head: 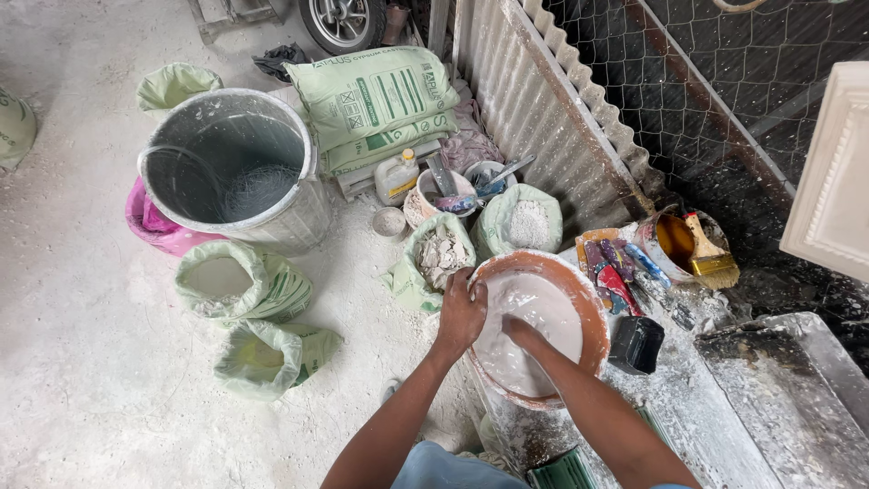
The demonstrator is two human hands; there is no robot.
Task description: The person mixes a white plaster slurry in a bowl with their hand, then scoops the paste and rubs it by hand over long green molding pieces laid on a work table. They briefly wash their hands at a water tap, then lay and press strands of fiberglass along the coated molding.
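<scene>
An orange-brown basin [593, 312] holds white, creamy plaster mix [543, 312]. My left hand [462, 312] grips the basin's left rim. My right hand [518, 328] is sunk into the white mix near the middle, its fingers hidden under the surface, so I cannot see whether they hold anything. The basin rests on a plaster-crusted support at the left end of a dusty work surface [706, 412].
A large grey drum [235, 167] stands at the left. Open green sacks [240, 282] of white powder and chunks lie around. Stacked green bags [376, 104] sit behind. A tin with a brush [697, 249], small tools and a black cup [636, 344] lie right.
</scene>
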